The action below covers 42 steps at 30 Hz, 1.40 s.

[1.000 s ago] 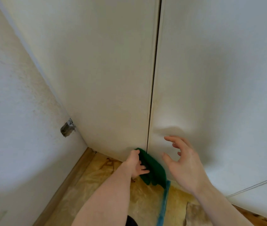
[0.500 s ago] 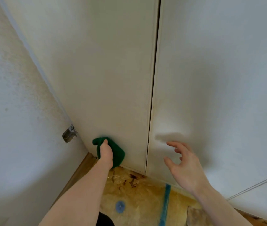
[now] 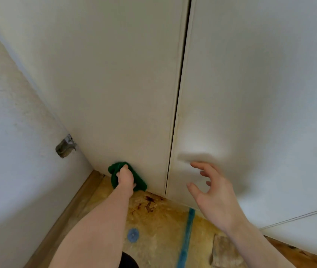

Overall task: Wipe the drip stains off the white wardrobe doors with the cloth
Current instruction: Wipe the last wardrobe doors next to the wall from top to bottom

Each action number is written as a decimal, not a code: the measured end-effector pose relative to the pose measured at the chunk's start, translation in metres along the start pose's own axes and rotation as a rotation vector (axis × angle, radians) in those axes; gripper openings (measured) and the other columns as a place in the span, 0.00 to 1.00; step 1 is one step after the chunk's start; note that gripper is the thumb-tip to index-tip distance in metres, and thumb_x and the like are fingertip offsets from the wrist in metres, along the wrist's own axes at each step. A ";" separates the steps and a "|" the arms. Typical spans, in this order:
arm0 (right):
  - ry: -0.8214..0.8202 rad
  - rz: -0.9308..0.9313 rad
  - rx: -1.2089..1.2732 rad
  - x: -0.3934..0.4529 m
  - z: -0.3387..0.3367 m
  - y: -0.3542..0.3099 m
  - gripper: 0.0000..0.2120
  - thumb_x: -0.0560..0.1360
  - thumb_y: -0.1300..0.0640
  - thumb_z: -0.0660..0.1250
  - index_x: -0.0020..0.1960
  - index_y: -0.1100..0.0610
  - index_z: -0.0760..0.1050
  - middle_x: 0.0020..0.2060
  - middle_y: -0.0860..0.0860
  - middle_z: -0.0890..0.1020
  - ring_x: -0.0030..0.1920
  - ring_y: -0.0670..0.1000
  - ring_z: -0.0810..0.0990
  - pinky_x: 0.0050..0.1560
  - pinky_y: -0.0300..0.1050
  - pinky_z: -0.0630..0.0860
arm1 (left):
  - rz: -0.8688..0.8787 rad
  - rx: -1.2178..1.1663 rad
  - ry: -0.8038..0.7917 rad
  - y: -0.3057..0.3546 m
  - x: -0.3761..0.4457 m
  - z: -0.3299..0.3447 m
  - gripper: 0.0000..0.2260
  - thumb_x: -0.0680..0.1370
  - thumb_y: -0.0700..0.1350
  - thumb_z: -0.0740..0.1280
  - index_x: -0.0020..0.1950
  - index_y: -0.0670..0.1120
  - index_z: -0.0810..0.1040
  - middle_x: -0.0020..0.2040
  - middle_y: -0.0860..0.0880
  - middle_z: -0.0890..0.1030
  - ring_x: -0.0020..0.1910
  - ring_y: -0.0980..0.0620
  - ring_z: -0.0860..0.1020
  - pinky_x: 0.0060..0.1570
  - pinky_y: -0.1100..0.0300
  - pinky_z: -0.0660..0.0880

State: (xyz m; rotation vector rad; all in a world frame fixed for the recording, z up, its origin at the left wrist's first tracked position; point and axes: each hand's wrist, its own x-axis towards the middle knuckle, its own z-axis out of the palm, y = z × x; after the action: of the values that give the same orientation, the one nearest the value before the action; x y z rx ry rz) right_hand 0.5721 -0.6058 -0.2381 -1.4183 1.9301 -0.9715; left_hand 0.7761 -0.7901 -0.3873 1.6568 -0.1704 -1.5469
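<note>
My left hand [image 3: 126,178] grips the green cloth [image 3: 140,182], fingers curled round it, and presses it flat on the bottom corner of the left wardrobe door [image 3: 115,84], just above the patterned floor [image 3: 159,219]. My right hand [image 3: 214,196] hangs spread and loose, holding nothing, just in front of the right wardrobe door [image 3: 260,93]; whether a fingertip touches it I cannot tell. Farther left, a small metal bracket [image 3: 65,147] sticks out of the textured wall [image 3: 14,151].
</note>
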 end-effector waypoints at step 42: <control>0.088 0.010 -0.061 -0.037 -0.039 -0.035 0.21 0.78 0.55 0.71 0.69 0.43 0.73 0.64 0.38 0.71 0.63 0.43 0.73 0.58 0.39 0.69 | 0.262 0.019 -0.068 0.076 -0.086 -0.023 0.23 0.85 0.45 0.55 0.81 0.50 0.60 0.75 0.44 0.68 0.72 0.39 0.67 0.74 0.38 0.62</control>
State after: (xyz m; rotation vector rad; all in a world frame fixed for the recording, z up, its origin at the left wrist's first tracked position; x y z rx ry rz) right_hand 0.5723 -0.5681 -0.1868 -1.4199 2.0440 -0.9935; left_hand 0.8091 -0.7750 -0.2763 1.5293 -0.4225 -1.4057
